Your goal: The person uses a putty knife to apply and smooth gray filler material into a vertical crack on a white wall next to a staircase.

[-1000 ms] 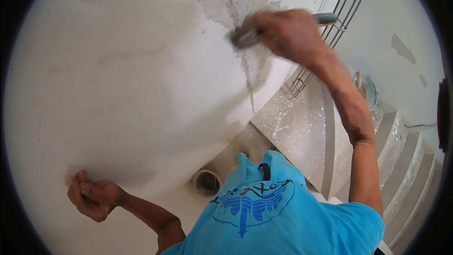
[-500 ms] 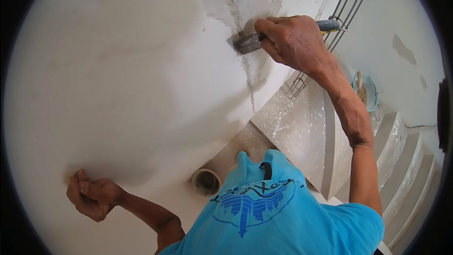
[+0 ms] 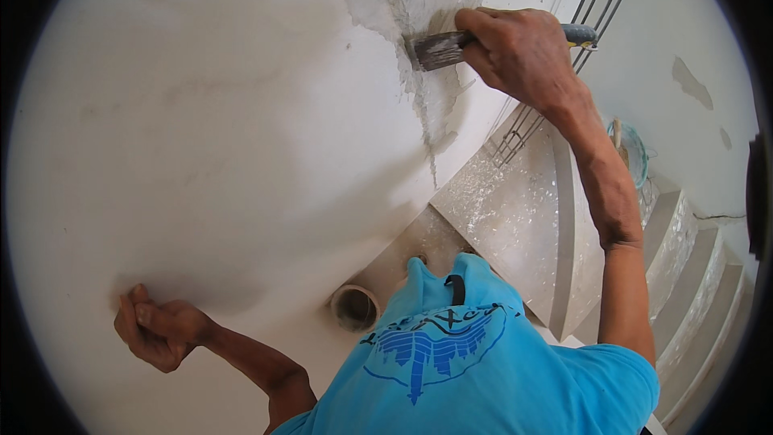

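My right hand (image 3: 522, 60) grips a scraper (image 3: 439, 51) with a dark blade and a grey-and-yellow handle, held sideways on a rough grey patch (image 3: 431, 101) running down the white wall (image 3: 241, 113). Its blade touches the patch above a narrow crack that tapers downward. My left hand (image 3: 161, 326) is low on the left against the same wall, fingers curled in; whether anything is inside them I cannot tell.
A cylindrical container (image 3: 354, 308) stands by the wall beside my body. Curving pale steps (image 3: 672, 270), speckled white, descend along the right. Metal rods (image 3: 515, 138) lean beside the patch; behind my right arm sits a translucent bluish bucket (image 3: 638, 153) with a stick in it.
My right hand and the scraper have moved slightly up and to the right along the grey patch. My left hand has stayed nearly still.
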A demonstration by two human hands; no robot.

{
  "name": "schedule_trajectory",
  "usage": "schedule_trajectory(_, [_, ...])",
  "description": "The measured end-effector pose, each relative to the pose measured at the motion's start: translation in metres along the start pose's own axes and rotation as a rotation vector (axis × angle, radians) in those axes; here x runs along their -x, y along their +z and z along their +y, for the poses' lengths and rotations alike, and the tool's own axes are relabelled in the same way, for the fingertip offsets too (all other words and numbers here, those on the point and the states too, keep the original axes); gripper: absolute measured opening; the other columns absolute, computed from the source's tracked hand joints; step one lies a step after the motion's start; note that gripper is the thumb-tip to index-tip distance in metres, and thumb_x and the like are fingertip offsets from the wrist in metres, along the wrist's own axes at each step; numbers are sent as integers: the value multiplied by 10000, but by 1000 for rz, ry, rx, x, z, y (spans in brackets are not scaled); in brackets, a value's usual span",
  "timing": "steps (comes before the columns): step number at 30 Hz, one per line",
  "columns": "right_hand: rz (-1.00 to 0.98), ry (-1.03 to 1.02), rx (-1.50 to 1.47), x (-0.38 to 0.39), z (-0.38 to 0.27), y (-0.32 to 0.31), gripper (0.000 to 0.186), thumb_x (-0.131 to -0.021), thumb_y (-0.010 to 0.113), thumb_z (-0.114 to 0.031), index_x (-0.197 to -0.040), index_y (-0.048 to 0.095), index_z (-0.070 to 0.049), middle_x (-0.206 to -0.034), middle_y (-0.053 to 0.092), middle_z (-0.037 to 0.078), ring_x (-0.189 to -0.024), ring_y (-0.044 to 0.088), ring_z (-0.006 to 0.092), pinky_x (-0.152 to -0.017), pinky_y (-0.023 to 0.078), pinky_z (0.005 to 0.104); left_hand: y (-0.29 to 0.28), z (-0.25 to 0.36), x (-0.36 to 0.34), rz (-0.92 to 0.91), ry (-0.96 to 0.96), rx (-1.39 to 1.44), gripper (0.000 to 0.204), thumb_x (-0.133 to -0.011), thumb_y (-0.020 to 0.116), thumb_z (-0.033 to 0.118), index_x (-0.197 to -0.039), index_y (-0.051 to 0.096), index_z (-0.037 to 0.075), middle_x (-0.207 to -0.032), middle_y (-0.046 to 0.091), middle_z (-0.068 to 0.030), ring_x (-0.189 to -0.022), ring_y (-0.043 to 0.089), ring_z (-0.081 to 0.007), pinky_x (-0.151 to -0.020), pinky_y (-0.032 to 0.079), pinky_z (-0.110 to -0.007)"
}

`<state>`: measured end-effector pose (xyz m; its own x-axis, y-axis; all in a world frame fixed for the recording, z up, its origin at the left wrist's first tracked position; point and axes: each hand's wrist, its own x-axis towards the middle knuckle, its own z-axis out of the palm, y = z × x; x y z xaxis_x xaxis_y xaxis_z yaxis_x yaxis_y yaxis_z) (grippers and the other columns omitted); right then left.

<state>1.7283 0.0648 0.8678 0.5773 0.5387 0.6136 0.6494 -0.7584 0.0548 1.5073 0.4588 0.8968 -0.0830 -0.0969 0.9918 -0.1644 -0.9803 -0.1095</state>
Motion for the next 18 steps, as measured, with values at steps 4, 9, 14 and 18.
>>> schedule_trajectory(4, [-66,-49,-60,0,-12,24,107,-779,641,-82,-881,619,-101,-679,651,58,-569,637,214,-523,511,347,1,-1,1,-2,4,-71,159,-908,560,-13,-955,647,-138,-715,601,-144,-606,567,-191,-536,498,-281])
schedule_trajectory(9, [18,-51,-71,1,-5,10,123,-785,641,-90,-906,622,-104,-712,663,41,-597,647,218,-523,517,351,0,0,0,26,11,9,160,-908,558,-17,-957,647,-141,-722,600,-148,-606,570,-193,-528,495,-277])
schedule_trajectory(14, [-23,-124,8,9,-5,38,122,-828,625,-143,-941,670,-140,-662,663,0,-538,647,184,-457,494,314,1,-3,1,13,22,9,158,-906,555,-23,-959,647,-140,-736,607,-152,-606,572,-191,-505,467,-262])
schedule_trajectory(18, [-95,-23,-35,3,-5,11,102,-799,641,-99,-900,640,-111,-708,652,33,-626,658,217,-514,509,331,-3,-3,2,22,10,-7,152,-901,555,-30,-949,647,-141,-739,612,-153,-601,568,-189,-500,461,-259])
